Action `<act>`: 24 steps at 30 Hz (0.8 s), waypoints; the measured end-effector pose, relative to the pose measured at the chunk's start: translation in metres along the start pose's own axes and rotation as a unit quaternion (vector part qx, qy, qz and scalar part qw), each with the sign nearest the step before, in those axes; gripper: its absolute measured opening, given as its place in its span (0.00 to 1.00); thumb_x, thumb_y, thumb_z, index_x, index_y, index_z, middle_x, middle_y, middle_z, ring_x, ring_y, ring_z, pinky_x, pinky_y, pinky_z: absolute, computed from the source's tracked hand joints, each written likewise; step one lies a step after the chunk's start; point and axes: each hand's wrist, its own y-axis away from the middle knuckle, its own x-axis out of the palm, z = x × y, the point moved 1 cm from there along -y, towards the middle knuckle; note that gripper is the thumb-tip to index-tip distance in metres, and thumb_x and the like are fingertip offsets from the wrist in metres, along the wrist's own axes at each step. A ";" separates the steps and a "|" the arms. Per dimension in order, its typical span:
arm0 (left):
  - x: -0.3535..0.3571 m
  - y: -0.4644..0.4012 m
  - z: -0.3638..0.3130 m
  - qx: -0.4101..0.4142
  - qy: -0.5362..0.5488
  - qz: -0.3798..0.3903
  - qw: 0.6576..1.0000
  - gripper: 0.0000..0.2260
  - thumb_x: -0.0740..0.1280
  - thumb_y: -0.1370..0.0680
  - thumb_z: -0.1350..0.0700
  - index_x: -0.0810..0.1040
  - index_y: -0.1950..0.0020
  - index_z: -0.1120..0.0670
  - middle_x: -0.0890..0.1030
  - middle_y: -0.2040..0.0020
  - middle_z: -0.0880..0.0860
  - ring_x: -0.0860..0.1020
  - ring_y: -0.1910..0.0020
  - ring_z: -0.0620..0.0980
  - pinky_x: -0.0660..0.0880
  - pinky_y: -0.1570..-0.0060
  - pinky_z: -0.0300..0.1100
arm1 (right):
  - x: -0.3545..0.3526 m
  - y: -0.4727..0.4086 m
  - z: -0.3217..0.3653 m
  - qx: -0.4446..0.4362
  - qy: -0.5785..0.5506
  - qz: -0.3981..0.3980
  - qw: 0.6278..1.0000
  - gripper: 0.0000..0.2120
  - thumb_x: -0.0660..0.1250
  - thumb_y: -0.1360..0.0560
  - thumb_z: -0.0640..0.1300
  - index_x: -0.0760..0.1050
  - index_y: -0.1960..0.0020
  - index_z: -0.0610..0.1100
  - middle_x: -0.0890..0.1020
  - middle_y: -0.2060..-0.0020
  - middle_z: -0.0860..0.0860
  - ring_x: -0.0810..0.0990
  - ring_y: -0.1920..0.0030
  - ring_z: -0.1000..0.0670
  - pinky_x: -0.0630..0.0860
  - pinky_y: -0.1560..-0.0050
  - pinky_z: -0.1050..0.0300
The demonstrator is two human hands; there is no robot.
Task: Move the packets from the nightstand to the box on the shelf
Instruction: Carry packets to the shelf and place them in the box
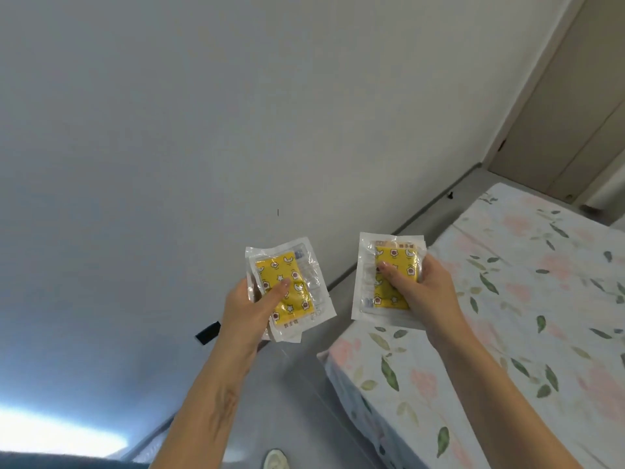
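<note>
you're mid-carry: your left hand (252, 304) grips a small stack of yellow-printed packets (287, 289) in clear wrap, thumb pressed across the top, and your right hand (419, 289) pinches a second stack (389, 279) the same way. both stacks are up in the air in front of the wall (203, 130), beside the floral bed (524, 299). neither nightstand nor shelf box is in view, so the drop-off looks yet to be done.

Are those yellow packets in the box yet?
Not yet: left hand and right hand each hold packets in the air; no box in view.
</note>
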 end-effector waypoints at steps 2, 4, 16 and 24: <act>-0.008 -0.034 -0.012 0.002 -0.019 0.033 0.999 0.06 0.72 0.26 0.56 0.81 0.50 0.49 0.86 0.55 0.48 0.85 0.56 0.49 0.82 0.57 0.47 | 0.023 -0.017 0.007 0.000 0.006 -0.018 1.000 0.14 0.74 0.29 0.52 0.78 0.47 0.48 0.85 0.55 0.52 0.85 0.56 0.51 0.82 0.52 0.51; -0.010 -0.063 -0.023 -0.004 -0.026 0.061 0.998 0.08 0.72 0.26 0.56 0.81 0.48 0.50 0.86 0.54 0.49 0.85 0.55 0.50 0.81 0.54 0.50 | 0.040 -0.035 0.012 0.012 0.012 -0.035 0.999 0.15 0.74 0.29 0.54 0.78 0.46 0.48 0.85 0.54 0.52 0.85 0.55 0.51 0.82 0.51 0.50; 0.054 -0.240 -0.077 -0.003 -0.084 0.202 0.976 0.08 0.71 0.26 0.55 0.80 0.47 0.49 0.85 0.50 0.49 0.84 0.52 0.49 0.82 0.52 0.49 | 0.058 -0.161 0.030 0.069 -0.002 -0.155 0.985 0.10 0.74 0.29 0.54 0.76 0.52 0.54 0.84 0.56 0.55 0.83 0.56 0.53 0.75 0.60 0.60; 0.164 -0.368 -0.112 0.000 -0.101 0.255 0.962 0.09 0.71 0.25 0.55 0.80 0.46 0.51 0.85 0.51 0.50 0.85 0.53 0.49 0.82 0.52 0.48 | 0.023 -0.292 0.029 0.081 -0.042 -0.223 0.970 0.13 0.75 0.30 0.52 0.78 0.48 0.50 0.85 0.55 0.52 0.85 0.56 0.50 0.81 0.54 0.53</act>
